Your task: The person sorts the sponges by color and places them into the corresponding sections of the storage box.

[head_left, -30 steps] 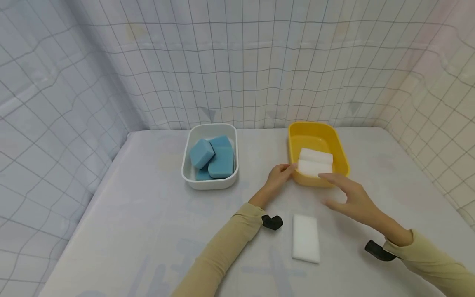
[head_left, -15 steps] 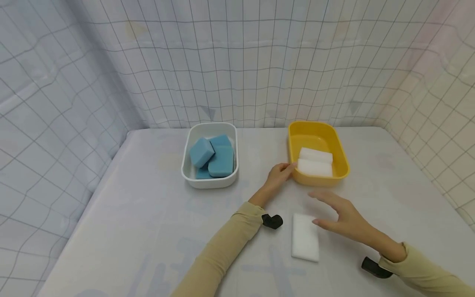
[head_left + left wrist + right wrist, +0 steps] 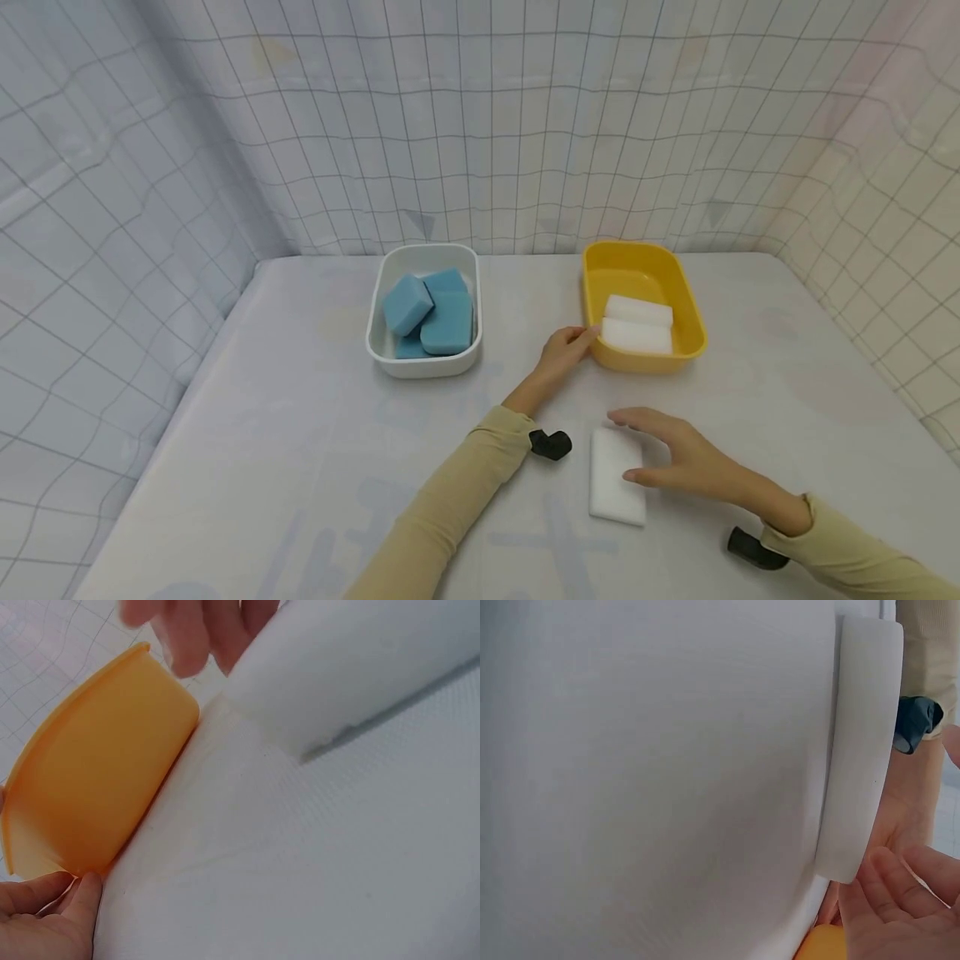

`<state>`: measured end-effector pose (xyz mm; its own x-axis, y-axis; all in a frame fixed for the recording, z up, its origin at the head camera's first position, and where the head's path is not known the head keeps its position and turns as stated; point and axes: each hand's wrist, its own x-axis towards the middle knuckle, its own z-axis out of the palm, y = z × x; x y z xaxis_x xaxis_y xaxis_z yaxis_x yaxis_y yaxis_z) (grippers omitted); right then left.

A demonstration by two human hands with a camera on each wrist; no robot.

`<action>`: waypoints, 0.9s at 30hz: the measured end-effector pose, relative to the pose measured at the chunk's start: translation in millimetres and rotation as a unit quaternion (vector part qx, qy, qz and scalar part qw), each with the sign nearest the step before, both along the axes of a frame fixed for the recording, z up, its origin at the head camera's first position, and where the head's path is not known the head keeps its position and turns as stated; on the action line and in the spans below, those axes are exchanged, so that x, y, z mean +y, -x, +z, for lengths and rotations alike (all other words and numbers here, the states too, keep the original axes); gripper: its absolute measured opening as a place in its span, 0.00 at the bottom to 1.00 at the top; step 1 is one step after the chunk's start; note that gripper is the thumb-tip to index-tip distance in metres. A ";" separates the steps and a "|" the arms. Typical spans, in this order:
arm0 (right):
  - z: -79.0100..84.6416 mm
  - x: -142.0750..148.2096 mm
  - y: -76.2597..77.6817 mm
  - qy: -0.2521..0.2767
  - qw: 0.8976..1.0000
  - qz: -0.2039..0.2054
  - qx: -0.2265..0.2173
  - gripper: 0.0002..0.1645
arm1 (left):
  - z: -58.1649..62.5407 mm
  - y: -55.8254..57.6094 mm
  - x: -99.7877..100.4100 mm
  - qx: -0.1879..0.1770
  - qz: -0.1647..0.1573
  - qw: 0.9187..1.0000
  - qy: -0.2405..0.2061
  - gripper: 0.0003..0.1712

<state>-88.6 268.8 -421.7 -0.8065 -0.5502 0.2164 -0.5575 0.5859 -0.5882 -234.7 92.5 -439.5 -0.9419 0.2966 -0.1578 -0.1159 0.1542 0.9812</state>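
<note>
A yellow bin (image 3: 630, 279) at the back right holds white sponge blocks (image 3: 637, 335) lying side by side. My left hand (image 3: 561, 354) grips its near left corner, with fingers at the bin's lower edge in the left wrist view. A flat white sponge (image 3: 609, 496) lies on the table in front of the bin. Over its right side is my right hand (image 3: 690, 458), fingers spread and bent with nothing between them. In the right wrist view, the fingertips are near the end of the white sponge (image 3: 862, 742); whether they touch it is unclear.
A white bin (image 3: 426, 367) with several blue sponges (image 3: 447, 325) stands at the back left. The white-covered table (image 3: 300, 400) meets a grid-patterned curtain (image 3: 465, 142) at the back and sides. A dark wrist device (image 3: 551, 445) sits on the left sleeve.
My right hand has come back from the yellow bin's near edge, down to the flat white sponge. The left hand has stayed at the bin's corner.
</note>
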 end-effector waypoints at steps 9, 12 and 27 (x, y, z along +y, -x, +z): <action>-2.3 -6.3 -7.7 -0.044 0.999 0.006 -0.018 0.41 | 1.6 -2.2 -1.3 0.004 -0.001 1.000 0.009 0.32; -2.5 -7.0 -9.2 -0.049 0.998 0.021 -0.022 0.41 | 1.3 -2.7 -1.3 0.002 0.002 1.000 0.009 0.32; 4.8 -9.0 -21.9 -0.167 0.984 0.055 0.035 0.57 | 3.3 -3.4 -1.5 -0.008 0.003 1.000 0.002 0.33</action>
